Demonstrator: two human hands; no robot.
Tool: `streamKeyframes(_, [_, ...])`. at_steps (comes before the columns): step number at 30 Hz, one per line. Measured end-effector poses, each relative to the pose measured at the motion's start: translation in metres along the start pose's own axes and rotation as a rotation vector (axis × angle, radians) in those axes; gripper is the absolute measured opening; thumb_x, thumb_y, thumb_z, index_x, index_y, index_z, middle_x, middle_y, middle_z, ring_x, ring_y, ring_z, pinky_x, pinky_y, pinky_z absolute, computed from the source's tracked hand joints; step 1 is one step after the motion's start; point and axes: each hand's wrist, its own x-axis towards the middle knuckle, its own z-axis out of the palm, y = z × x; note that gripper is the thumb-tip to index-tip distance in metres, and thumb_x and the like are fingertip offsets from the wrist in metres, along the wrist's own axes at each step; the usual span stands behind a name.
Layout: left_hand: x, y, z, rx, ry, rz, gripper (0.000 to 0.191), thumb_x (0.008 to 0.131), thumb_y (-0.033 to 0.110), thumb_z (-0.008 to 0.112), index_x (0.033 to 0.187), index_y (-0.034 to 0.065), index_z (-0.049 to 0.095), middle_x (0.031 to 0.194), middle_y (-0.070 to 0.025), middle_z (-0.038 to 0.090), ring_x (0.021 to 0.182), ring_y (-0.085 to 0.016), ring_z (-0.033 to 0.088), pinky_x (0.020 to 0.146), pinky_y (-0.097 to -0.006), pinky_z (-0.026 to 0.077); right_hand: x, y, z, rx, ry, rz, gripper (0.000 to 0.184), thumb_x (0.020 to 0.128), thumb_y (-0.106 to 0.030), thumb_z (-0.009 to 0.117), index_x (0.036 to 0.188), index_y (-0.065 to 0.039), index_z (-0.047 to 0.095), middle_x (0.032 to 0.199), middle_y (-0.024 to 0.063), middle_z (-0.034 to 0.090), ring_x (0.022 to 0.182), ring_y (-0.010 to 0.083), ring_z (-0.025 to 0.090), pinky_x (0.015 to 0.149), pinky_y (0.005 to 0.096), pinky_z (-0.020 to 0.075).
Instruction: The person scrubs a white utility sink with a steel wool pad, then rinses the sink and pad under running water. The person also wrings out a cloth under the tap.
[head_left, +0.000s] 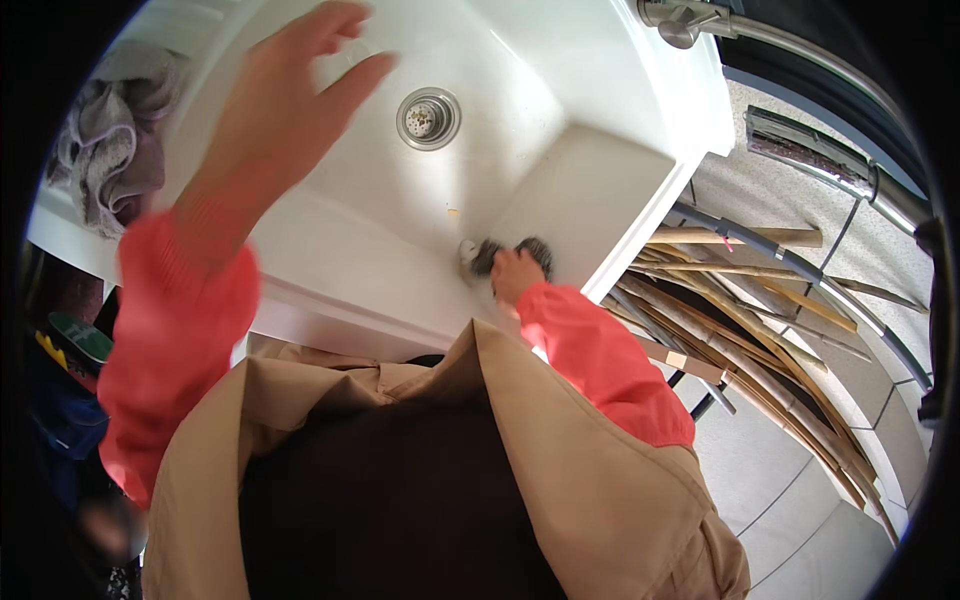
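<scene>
Inside the white sink (360, 232), my right hand (517, 276) reaches down at the near right corner. Its fingers are on a dark, rough-looking object (535, 253), perhaps a scrubber; blur hides the exact grip. Just left of these fingers lies another dark and pale object (480, 256), too blurred to name. My left hand (300, 97) is raised over the left part of the sink, blurred, with thumb and fingers apart and nothing between them. Right of it is the metal drain strainer (424, 118) with small yellowish bits in it. Red sleeves cover both forearms.
A grey cloth (120, 135) lies on the sink's left side. A metal faucet fitting (682, 22) stands at the top right. Wooden sticks (750, 352) are piled on the tiled floor (780, 480) at the right. A curved grey pipe (799, 266) passes above them.
</scene>
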Motion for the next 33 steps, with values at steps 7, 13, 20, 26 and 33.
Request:
streamKeyframes(7, [-0.08,-0.019,-0.094,0.305,0.115,0.095,0.01,0.087,-0.004,0.053,0.096,-0.0023,0.058,0.099,-0.0108,0.064,0.091,-0.021,0.061,0.078,-0.0274,0.048,-0.06,0.131,-0.065,-0.286,0.489,0.743,0.017,0.081,-0.021,0.052,0.089,-0.013,0.064,0.096,0.0013,0.058,0.101,0.0189,0.053,0.079,0.0403,0.0382])
streamKeyframes(13, [-0.092,-0.057,-0.11,0.108,0.089,0.144,0.013,0.091,-0.004,0.046,0.101,-0.0039,0.056,0.106,-0.0145,0.062,0.095,-0.022,0.06,0.082,-0.0272,0.048,-0.053,0.018,-0.025,0.371,0.306,0.325,0.016,0.077,-0.017,0.054,0.083,-0.01,0.066,0.092,0.0051,0.059,0.096,0.0241,0.055,0.083,0.036,0.0418])
streamKeyframes(20, [-0.126,-0.065,-0.119,0.171,0.116,0.146,0.016,0.091,-0.004,0.045,0.104,-0.0068,0.054,0.106,-0.0174,0.061,0.096,-0.025,0.061,0.082,-0.0291,0.052,-0.093,-0.019,-0.006,0.164,0.243,-0.101,0.013,0.073,-0.016,0.058,0.076,-0.014,0.07,0.098,0.0001,0.057,0.108,0.0197,0.047,0.094,0.0372,0.0321])
streamKeyframes(26, [-0.134,-0.067,-0.103,0.353,0.081,0.103,0.012,0.09,-0.004,0.046,0.099,-0.0083,0.054,0.101,-0.0178,0.06,0.091,-0.026,0.061,0.079,-0.0301,0.053,-0.028,-0.024,-0.017,0.103,0.076,-0.1,0.015,0.076,-0.017,0.058,0.085,-0.016,0.071,0.108,-0.0008,0.056,0.113,0.0201,0.043,0.095,0.0383,0.0312])
streamKeyframes(33, [-0.137,-0.059,-0.104,0.474,0.149,0.047,0.011,0.09,-0.005,0.045,0.096,-0.0085,0.054,0.095,-0.0181,0.061,0.088,-0.026,0.061,0.08,-0.0318,0.052,0.073,0.036,-0.011,-0.038,0.032,-0.102,0.024,0.079,-0.016,0.057,0.096,-0.027,0.069,0.112,-0.0055,0.055,0.115,0.0207,0.042,0.095,0.0413,0.032])
